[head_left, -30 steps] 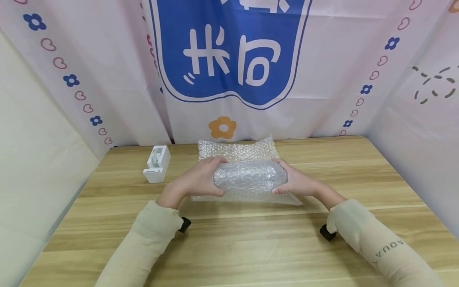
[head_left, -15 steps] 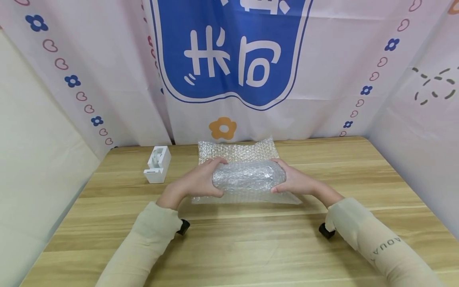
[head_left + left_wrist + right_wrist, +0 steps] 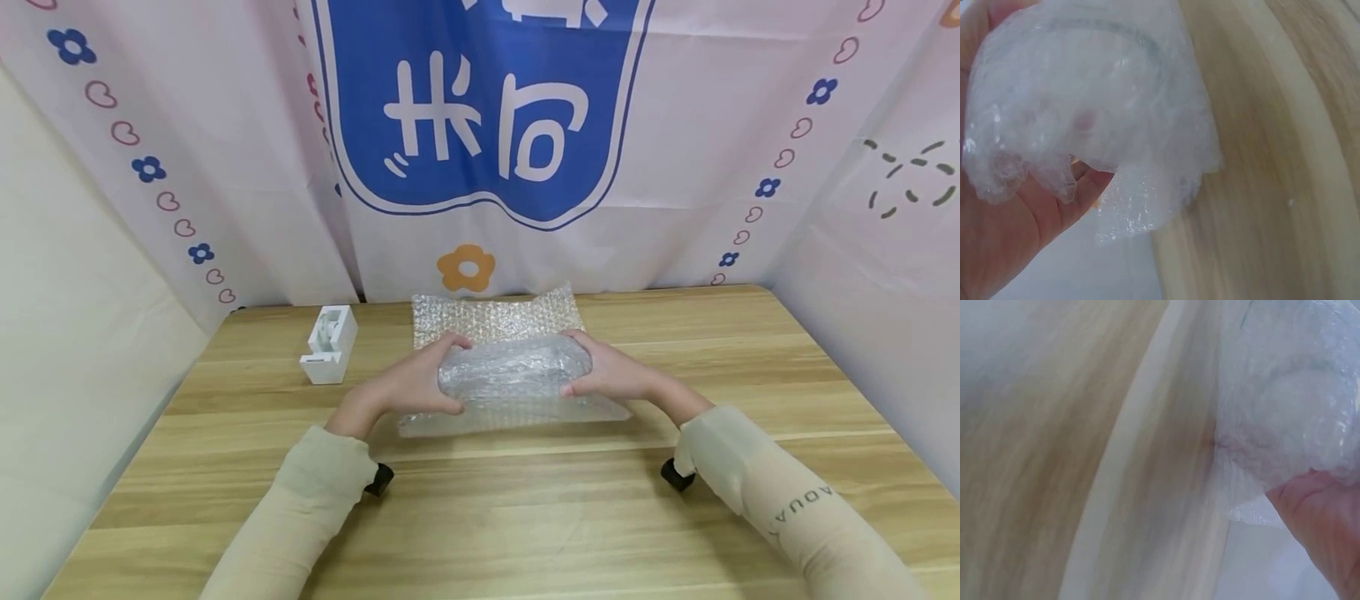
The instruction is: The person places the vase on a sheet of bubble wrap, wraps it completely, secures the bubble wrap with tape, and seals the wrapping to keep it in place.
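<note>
A roll of clear bubble wrap (image 3: 513, 371) lies crosswise near the back of the table, with a flat loose stretch behind it and another edge in front. My left hand (image 3: 423, 377) grips its left end, thumb toward me and fingers over the far side. At the other end, my right hand (image 3: 611, 367) grips it the same way. In the left wrist view, the wrap (image 3: 1079, 100) bulges against the palm, its crumpled end hiding part of the fingers. The right wrist view has the rounded end of the wrap (image 3: 1297, 406) against the right hand (image 3: 1319, 519).
A white tape dispenser (image 3: 330, 343) stands at the back left of the wooden table (image 3: 525, 517). Behind the table hangs a printed cloth (image 3: 675, 167) with a blue emblem. Pale walls close in both sides.
The roll has shifted slightly left and toward me, both hands moving with it. Its right end now sits a little farther back than its left. The dispenser stays put.
</note>
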The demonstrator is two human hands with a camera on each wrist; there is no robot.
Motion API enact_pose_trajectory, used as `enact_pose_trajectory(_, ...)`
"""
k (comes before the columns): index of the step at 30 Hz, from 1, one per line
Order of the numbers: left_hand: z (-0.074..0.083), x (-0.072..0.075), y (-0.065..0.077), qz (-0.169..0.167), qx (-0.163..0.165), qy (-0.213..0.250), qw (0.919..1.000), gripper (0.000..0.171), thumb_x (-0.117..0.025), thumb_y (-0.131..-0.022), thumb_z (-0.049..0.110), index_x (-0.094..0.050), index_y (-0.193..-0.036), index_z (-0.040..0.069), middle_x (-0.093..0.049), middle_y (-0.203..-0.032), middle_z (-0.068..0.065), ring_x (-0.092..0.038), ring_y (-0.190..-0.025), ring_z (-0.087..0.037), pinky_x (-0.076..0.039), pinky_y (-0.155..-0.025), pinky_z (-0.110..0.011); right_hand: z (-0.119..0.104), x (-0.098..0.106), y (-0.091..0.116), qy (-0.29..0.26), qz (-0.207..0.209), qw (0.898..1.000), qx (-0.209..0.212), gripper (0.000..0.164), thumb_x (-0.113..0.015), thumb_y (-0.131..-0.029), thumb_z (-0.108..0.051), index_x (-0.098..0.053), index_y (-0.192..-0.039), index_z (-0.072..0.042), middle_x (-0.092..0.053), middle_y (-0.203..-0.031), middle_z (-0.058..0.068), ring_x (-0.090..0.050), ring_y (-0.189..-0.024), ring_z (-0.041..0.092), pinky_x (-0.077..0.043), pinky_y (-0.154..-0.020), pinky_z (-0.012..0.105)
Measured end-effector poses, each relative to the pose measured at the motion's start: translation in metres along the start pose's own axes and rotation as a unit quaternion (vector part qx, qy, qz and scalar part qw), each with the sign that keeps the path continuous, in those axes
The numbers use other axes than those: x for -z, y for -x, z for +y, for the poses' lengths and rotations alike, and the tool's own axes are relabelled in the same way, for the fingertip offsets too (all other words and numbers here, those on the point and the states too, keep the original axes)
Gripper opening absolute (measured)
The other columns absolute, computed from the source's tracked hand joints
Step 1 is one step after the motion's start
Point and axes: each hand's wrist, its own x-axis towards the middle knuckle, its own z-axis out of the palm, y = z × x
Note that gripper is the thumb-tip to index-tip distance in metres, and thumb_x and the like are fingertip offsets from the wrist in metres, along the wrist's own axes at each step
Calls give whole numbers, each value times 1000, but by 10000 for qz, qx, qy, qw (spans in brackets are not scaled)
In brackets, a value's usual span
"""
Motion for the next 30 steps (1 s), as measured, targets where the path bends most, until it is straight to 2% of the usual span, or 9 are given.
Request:
enact_pose_trajectory(5,-2,0,-2,-56,20,171,9998,85,-79,-65,24,-32,-136,20,-32,-143,-1,-48,-108,-19,-41,-93,-44,-1,2,-1,-31,-30,10000,-19,88,-75,-77,-22,-21,-145,-8,-46,-124,19,-52,-100,29,-46,-83,41)
enact_pose_trajectory(7,-3,0,-2,-77,68,183,9998,86,-79,-65,25,-32,-137,20,-31,-143,-1,-49,-106,-17,-41,-93,-44,-1,2,0,-53,-47,10000,-26,88,-75,-77,-23,-21,-145,-10,-46,-124,17,-52,-100,28,-46,-83,40)
enact_pose_trajectory(10,-4,0,-2,-170,196,284,9993,87,-79,-66,25,-31,-138,22,-35,-140,-2,-57,-88,-19,-45,-88,-43,0,2,0,-122,-93,9999,-14,86,-75,-77,-27,-23,-144,-14,-47,-122,14,-52,-100,26,-47,-82,39)
enact_pose_trajectory(14,-6,0,-1,-331,388,481,9975,86,-78,-68,25,-28,-139,27,-44,-131,-5,-58,-62,-20,-48,-77,-39,-1,1,0,-79,-110,9999,20,85,-75,-76,-33,-25,-143,-16,-46,-126,15,-51,-106,29,-45,-87,45)
enact_pose_trajectory(16,-6,-1,-1,-368,397,545,9970,87,-78,-68,25,-28,-139,26,-45,-130,-8,-58,-64,-19,-48,-78,-41,-2,1,1,14,-86,10000,34,86,-75,-76,-36,-25,-143,-17,-40,-135,16,-46,-114,33,-39,-93,51)
enact_pose_trajectory(20,-7,-1,0,-387,385,593,9967,88,-78,-68,26,-27,-140,25,-37,-139,-9,-60,-69,-18,-46,-84,-46,-2,1,2,121,-74,9999,-25,87,-74,-75,-41,-25,-144,-19,-21,-149,14,-31,-129,35,-27,-101,59)
enact_pose_trajectory(26,-10,0,-1,-464,290,736,9958,90,-78,-68,27,-25,-141,25,-34,-141,-13,-60,-78,-19,-42,-90,-52,-1,1,2,151,-95,9998,-87,88,-72,-77,-42,-23,-145,-16,-20,-149,16,-31,-128,36,-28,-100,59)
enact_pose_trajectory(30,-13,1,0,-554,357,930,9935,92,-80,-68,31,-24,-141,25,-26,-146,-14,-58,-92,-22,-37,-95,-54,-2,3,2,165,-187,9996,-128,88,-70,-79,-42,-21,-146,-13,-15,-151,17,-22,-133,38,-22,-102,60)
